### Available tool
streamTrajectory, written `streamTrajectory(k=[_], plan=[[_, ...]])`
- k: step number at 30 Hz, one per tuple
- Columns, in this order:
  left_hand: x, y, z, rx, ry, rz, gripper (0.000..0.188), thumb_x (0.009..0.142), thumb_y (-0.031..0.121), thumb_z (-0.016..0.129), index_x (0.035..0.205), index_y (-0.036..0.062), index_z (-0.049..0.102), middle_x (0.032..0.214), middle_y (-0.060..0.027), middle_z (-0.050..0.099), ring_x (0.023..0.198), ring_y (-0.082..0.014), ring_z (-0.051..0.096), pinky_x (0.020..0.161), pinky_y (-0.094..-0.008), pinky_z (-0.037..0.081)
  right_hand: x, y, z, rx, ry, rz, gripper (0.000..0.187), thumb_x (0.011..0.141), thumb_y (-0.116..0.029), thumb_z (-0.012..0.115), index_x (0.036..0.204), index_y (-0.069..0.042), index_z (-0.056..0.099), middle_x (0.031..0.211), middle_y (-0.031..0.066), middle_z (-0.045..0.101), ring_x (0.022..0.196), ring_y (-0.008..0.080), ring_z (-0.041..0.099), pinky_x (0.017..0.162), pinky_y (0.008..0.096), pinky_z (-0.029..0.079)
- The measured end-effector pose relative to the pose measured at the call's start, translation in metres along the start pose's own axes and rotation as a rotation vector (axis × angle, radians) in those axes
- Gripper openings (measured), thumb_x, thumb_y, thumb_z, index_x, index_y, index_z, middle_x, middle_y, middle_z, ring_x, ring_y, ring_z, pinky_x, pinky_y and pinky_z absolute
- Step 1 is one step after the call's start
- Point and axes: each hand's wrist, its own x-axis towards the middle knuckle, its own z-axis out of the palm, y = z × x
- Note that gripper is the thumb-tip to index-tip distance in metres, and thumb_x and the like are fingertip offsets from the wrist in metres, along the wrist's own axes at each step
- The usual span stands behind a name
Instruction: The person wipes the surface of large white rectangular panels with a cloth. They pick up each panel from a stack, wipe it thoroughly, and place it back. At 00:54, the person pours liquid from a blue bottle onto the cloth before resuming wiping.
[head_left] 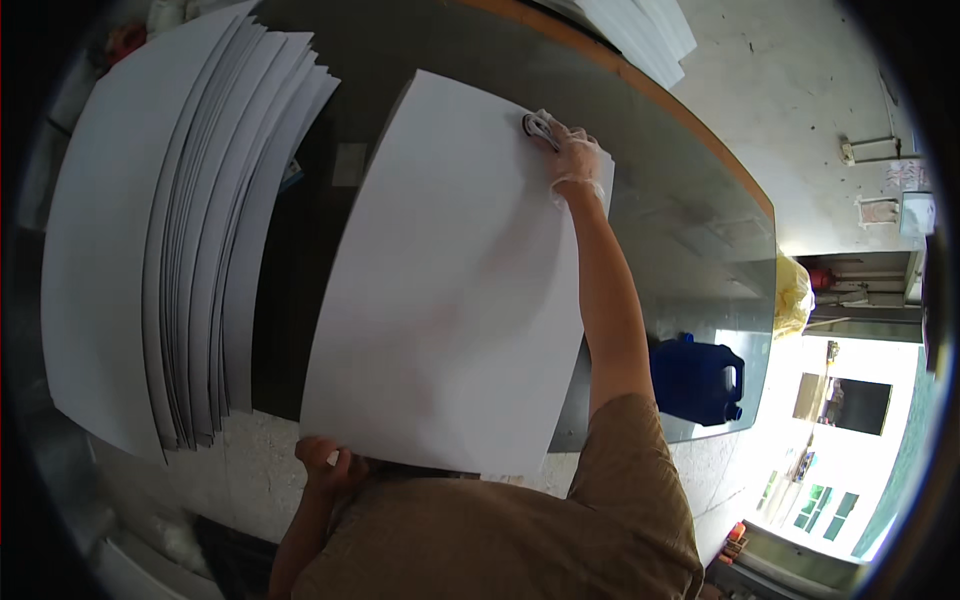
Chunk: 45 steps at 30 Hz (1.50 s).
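A large white sheet point(450, 280) lies lengthwise in front of me on the dark, glossy table point(690, 250). My right hand point(578, 160), in a clear plastic glove, is stretched to the sheet's far right corner. It presses a folded white cloth point(541, 128) with dark edging against the surface. My left hand point(328, 464) is closed at the near left corner, its curled fingers at the sheet's edge; what lies under them is partly hidden. Over the middle of the sheet falls a soft shadow.
On the left, a fanned stack of white sheets point(190, 240) overhangs the table's near edge. A blue jerrycan point(697, 380) lies at the right. Beyond the table's wooden edge are more white sheets point(640, 35) and a yellow bag point(793, 297).
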Motion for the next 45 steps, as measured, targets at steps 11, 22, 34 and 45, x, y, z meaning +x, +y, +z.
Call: streamTrajectory(k=[11, 22, 34, 45], plan=[[0.009, -0.012, 0.013, -0.041, 0.083, 0.095, 0.036, 0.086, 0.028, 0.063, 0.115, 0.0149, 0.047, 0.116, -0.0081, 0.044, 0.104, -0.0264, 0.043, 0.085, -0.0465, 0.037, -0.462, -0.051, -0.121, 0.235, -0.192, -0.301, 0.067, 0.059, -0.023, 0.087, 0.122, -0.026, 0.063, 0.113, 0.0088, 0.057, 0.096, 0.0335, 0.058, 0.074, 0.0491, 0.048], [0.003, -0.007, 0.002, -0.012, -0.019, 0.054, 0.032, 0.087, 0.027, 0.063, 0.11, 0.0145, 0.046, 0.112, -0.008, 0.045, 0.103, -0.0282, 0.044, 0.085, -0.0471, 0.038, -0.121, 0.083, -0.027, -0.004, 0.044, -0.104, 0.045, 0.081, -0.03, 0.076, 0.121, -0.013, 0.068, 0.11, 0.0179, 0.064, 0.102, 0.0397, 0.059, 0.091, 0.0479, 0.048], [0.032, 0.022, -0.042, 0.031, -0.197, -0.292, 0.045, 0.09, 0.017, 0.062, 0.131, 0.0026, 0.047, 0.127, -0.0188, 0.045, 0.119, -0.0371, 0.044, 0.098, -0.0538, 0.037, -0.114, 0.064, -0.021, -0.043, 0.039, 0.033, 0.045, 0.088, -0.041, 0.069, 0.126, -0.017, 0.066, 0.117, 0.0183, 0.063, 0.109, 0.0409, 0.058, 0.096, 0.0464, 0.048], [0.021, 0.007, -0.044, -0.364, -0.179, -0.598, 0.06, 0.093, 0.017, 0.066, 0.142, -0.0025, 0.039, 0.133, -0.026, 0.041, 0.122, -0.038, 0.044, 0.098, -0.0477, 0.04, -0.462, -0.013, -0.105, 0.516, -0.039, 0.545, 0.048, 0.091, -0.022, 0.069, 0.133, -0.001, 0.058, 0.113, 0.0205, 0.063, 0.107, 0.0323, 0.064, 0.092, 0.0371, 0.05]])
